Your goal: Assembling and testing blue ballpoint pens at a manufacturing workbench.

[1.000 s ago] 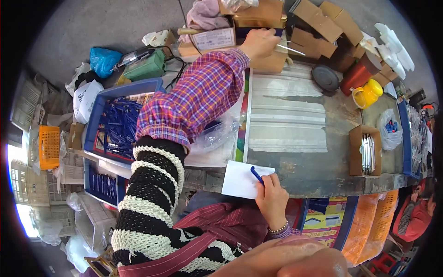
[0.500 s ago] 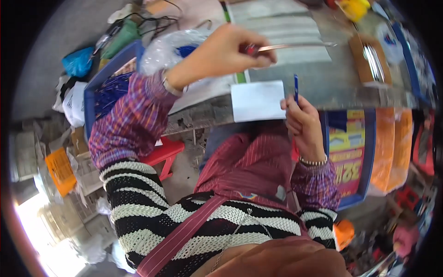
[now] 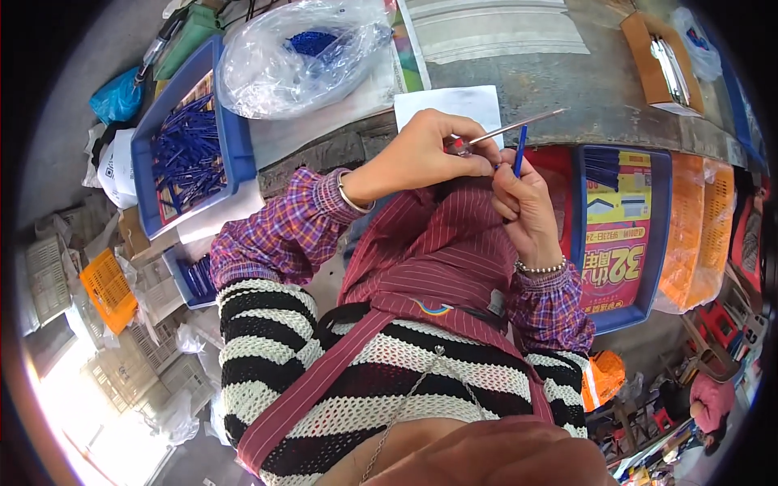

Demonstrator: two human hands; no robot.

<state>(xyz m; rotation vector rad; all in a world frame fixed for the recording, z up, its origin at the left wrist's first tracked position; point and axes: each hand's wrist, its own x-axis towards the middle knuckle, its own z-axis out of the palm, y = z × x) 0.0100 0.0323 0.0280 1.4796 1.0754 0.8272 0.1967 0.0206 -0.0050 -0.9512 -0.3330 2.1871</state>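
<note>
My left hand (image 3: 429,158) is closed round the red handle of a tool with a long thin metal shaft (image 3: 531,121). The shaft points right and slightly away; its tip is too small to make out. In my right hand (image 3: 527,202) a slim blue pen-like stick (image 3: 520,151) stands upright, pinched between thumb and fingers. Both hands are close together at the bench's near edge, and the left fingertips meet the lower end of the blue stick. What lies between the fingertips is mostly hidden. Behind my left hand lies a white sheet of paper (image 3: 446,99), partly covered.
A blue tray (image 3: 240,154) of many blue sticks stands left; another blue tray (image 3: 653,251), with a few blue pieces, is at right. A clear plastic bag (image 3: 259,81) and an open cardboard box (image 3: 644,61) of metal strips lie on the bench (image 3: 559,85). Orange crates (image 3: 689,235) stand far right.
My left hand has come down and toward me with the tool, meeting my right hand at the blue stick. The view has shifted, showing more of the left tray.
</note>
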